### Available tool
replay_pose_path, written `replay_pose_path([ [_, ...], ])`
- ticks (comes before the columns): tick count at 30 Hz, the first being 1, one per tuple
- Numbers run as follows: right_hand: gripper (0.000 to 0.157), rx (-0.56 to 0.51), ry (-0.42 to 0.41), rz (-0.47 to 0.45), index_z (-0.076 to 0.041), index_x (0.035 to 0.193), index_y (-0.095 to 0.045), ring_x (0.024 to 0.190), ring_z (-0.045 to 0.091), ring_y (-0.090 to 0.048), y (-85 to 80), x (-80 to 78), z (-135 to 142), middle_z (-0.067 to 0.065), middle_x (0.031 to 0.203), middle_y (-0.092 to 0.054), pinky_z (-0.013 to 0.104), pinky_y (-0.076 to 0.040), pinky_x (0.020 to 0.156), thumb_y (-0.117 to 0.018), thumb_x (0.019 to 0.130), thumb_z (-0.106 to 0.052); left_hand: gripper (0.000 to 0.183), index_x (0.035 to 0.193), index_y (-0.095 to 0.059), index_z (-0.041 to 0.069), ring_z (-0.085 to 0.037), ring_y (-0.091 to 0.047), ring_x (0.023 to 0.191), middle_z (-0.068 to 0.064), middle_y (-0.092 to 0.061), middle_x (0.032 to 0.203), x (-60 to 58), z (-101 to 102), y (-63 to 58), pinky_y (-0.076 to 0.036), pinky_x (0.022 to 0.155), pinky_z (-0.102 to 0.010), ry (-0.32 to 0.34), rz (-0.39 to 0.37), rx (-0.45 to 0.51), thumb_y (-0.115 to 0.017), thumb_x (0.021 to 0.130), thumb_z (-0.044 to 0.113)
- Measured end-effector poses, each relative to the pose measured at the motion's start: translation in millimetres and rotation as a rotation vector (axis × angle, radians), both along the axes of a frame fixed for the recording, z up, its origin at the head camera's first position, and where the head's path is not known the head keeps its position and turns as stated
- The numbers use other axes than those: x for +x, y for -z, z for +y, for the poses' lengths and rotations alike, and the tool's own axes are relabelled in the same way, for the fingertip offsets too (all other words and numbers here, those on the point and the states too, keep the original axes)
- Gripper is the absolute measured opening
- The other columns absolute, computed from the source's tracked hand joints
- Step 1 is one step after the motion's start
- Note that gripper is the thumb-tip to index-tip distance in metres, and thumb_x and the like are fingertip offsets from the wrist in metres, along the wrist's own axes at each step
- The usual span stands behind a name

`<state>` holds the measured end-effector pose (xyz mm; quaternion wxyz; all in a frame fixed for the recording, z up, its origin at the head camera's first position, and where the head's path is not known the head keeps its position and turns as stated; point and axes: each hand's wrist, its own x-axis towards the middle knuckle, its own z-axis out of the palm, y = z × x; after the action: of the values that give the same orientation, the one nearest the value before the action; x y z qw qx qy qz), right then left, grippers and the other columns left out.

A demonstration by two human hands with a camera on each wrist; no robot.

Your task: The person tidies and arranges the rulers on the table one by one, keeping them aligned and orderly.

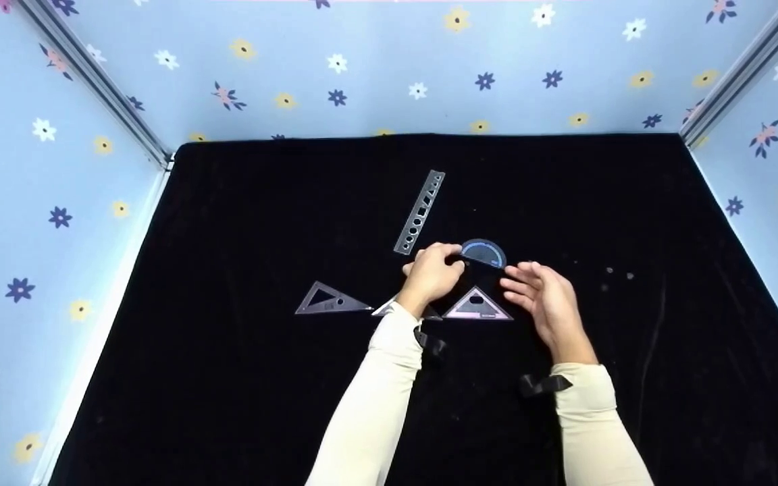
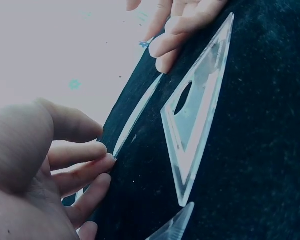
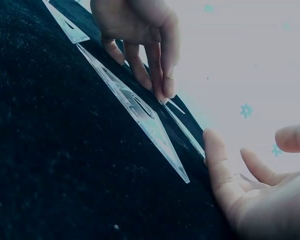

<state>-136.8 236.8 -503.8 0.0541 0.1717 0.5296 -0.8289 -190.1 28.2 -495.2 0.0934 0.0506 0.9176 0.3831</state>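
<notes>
The left grip [image 1: 433, 273] and right grip [image 1: 544, 297] stood with fingers apart, not closed round anything, their tips touching opposite ends of the blue protractor [image 1: 484, 252] between them. Uneven pressure from either end could have swivelled or tipped it. Just below that gap, the pink-edged set square [image 1: 470, 314] risked a knock from a lowered palm; beyond the left grip, straying fingertips could have nudged the ruler [image 1: 417, 210].

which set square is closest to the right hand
The rightmost set square, pink-edged; the middle set square and left set square lie farther from the right hand.
</notes>
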Motion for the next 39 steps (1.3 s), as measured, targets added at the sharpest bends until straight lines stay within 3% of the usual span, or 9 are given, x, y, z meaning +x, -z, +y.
replay_pose_path([
  [8, 0.031, -0.011, 0.018, -0.018, 0.01, 0.123, -0.05, 0.097, 0.031, -0.071, -0.7, -1.1, -0.8, 0.022, 0.117, -0.069, 0.039, -0.058, 0.081, -0.043, 0.105, -0.015, 0.031, 0.123, -0.073, 0.021, -0.023, -0.055, 0.124, 0.003, -0.065, 0.129, -0.3, -2.5, -0.5, -0.032, 0.098, -0.053, -0.013, -0.004, 0.052, -0.062, 0.095, 0.024],
  [17, 0.03, -0.036, 0.07, 0.001, 0.014, 0.123, -0.048, 0.106, 0.038, -0.068, -0.9, -1.5, -3.7, 0.025, 0.111, -0.07, 0.045, -0.053, 0.093, -0.048, 0.102, -0.007, 0.031, 0.121, -0.075, 0.021, -0.017, -0.06, 0.118, 0.003, -0.067, 0.126, -0.4, -2.9, 2.4, -0.035, 0.095, -0.051, -0.027, 0.027, 0.067, -0.061, 0.093, 0.024],
  [27, 0.021, 0.024, 0.059, 0.032, 0.01, 0.117, -0.052, 0.099, 0.035, -0.071, 0.8, -0.3, -5.3, 0.021, 0.104, -0.072, 0.043, -0.057, 0.086, -0.05, 0.101, -0.004, 0.029, 0.117, -0.076, 0.02, -0.016, -0.061, 0.117, 0.003, -0.068, 0.123, 1.6, -3.0, 3.8, -0.034, 0.096, -0.051, -0.04, 0.041, 0.082, -0.061, 0.092, 0.023],
  [39, 0.029, 0.142, 0.007, 0.002, 0.015, 0.121, -0.052, 0.092, 0.03, -0.073, -2.6, 1.0, -3.4, 0.022, 0.105, -0.071, 0.039, -0.059, 0.08, -0.052, 0.101, -0.006, 0.027, 0.114, -0.076, 0.02, -0.021, -0.058, 0.118, 0.005, -0.069, 0.119, 2.4, -2.6, 6.5, -0.034, 0.095, -0.051, -0.027, 0.055, 0.077, -0.061, 0.092, 0.024],
])
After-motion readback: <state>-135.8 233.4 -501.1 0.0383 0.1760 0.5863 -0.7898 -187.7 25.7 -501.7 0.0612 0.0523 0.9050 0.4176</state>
